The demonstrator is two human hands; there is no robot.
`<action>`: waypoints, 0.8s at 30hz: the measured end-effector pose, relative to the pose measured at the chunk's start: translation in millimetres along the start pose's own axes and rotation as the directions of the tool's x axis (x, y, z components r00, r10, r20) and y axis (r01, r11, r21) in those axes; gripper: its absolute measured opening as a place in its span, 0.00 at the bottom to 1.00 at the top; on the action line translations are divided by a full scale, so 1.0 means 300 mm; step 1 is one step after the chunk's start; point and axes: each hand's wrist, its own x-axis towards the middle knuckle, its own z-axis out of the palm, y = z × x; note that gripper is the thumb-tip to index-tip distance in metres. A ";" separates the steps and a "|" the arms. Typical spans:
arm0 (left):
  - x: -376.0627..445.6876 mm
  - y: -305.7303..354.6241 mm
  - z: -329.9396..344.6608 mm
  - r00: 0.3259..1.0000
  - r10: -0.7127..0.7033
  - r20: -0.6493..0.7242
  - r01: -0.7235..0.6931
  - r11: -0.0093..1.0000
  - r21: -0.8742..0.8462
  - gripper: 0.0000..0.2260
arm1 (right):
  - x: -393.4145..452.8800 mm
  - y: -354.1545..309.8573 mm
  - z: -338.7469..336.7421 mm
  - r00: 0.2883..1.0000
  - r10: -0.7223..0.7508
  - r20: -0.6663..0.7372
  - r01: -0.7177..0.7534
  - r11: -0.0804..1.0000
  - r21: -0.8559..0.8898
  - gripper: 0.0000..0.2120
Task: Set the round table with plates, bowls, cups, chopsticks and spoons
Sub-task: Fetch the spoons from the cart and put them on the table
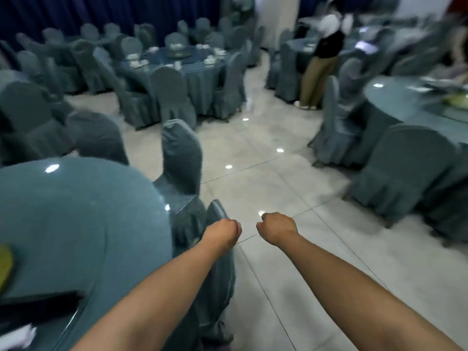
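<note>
Floor (266, 173): pale glossy tiles are seen under and ahead of both grips, with ceiling lights reflected.
Near tabletop (76, 224): a round top in blue-grey cloth under glass is seen left of the left grip; blurred items at its near edge cannot be identified.
Right tabletop (395, 97): round, well right of the right grip; blurred items lie on it.
Far set tabletop (182, 59): well ahead of both grips, white tableware is laid around its rim.
Covered chair (181, 158): stands just ahead of the left grip.
Person (324, 51): stands far ahead, right.
Left hand (222, 233): the grip is curled into a fist, nothing held.
Right hand (277, 228): the grip is likewise fisted, nothing held.
</note>
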 end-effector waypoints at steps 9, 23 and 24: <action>0.211 0.555 0.005 0.888 0.436 0.148 -0.459 0.862 0.216 0.11 | -0.309 0.596 -0.044 0.837 0.547 -0.008 -0.541 0.831 0.126 0.11; -0.037 1.266 0.245 0.280 0.925 0.255 -0.960 0.268 0.084 0.10 | -1.115 0.843 0.123 0.218 0.953 0.210 -0.957 0.167 0.235 0.14; -0.081 1.306 0.277 0.235 0.933 0.272 -0.972 0.221 0.082 0.10 | -1.175 0.852 0.142 0.178 0.955 0.239 -0.964 0.120 0.239 0.14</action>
